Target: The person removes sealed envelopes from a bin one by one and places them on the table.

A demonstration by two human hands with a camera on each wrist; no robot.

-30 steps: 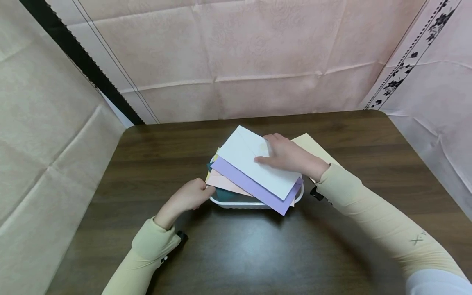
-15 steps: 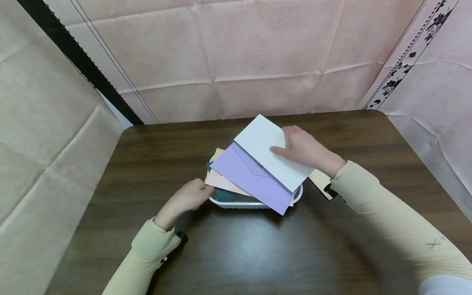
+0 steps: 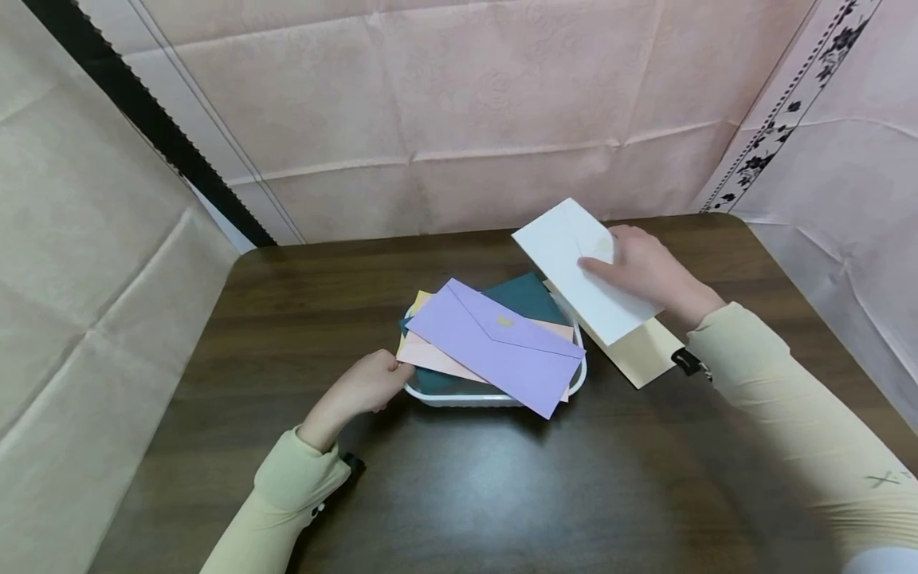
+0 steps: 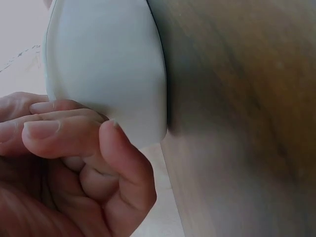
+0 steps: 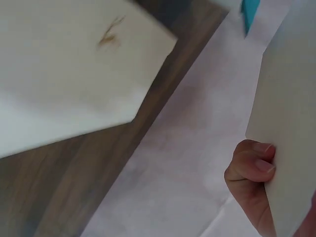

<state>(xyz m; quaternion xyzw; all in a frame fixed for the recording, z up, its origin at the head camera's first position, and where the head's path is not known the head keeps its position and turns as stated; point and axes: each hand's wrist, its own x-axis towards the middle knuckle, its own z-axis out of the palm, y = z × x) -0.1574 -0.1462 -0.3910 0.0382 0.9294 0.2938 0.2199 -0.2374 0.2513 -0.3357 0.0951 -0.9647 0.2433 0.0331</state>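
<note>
My right hand [image 3: 645,267] pinches a white envelope [image 3: 566,239] by its right side, thumb on top and fingers beneath. In the right wrist view, curled fingertips [image 5: 264,165] show at the edge of that envelope. A cream envelope [image 3: 645,355] lies on the table below it, partly covered in the head view. At the left end of a white tray [image 3: 466,401], my left hand [image 3: 366,387] grips the rim with curled fingers. Across the tray lies a lilac envelope [image 3: 495,343], flap side up, over a pale pink envelope [image 3: 433,355], dark teal ones and a yellow one.
The dark wooden table [image 3: 430,494] has rounded far corners. Behind it and at both sides hangs pale cloth [image 3: 502,112]. The lilac envelope's lower corner sticks out past the tray's near rim.
My right hand has lifted the white envelope off the stack and carried it right, over the cream envelope. The lilac envelope's face is uncovered. My left hand has stayed at the tray.
</note>
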